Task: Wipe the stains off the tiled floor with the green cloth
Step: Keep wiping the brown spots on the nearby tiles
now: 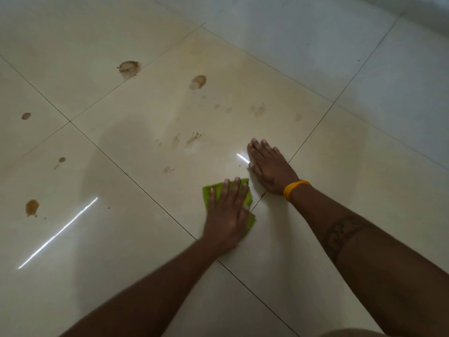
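Head view, looking down on the tiled floor. My left hand lies flat on the green cloth, fingers straight and slightly spread, pressing the cloth onto the tile rather than curling round it. The cloth shows at the fingertips and along the right edge of the hand, beside a grout line. My right hand rests palm-down on the bare tile just beyond and to the right of the left fingers, its own fingers extended, close together and holding nothing; a yellow bangle circles its wrist and a dark tattoo band crosses the forearm. Faint brown smears lie just ahead of both sets of fingers. Two larger brown stains sit farther ahead and to the left. Smaller brown spots lie well to the left of the left fingers. Bright light streaks reflect off the glossy tiles.
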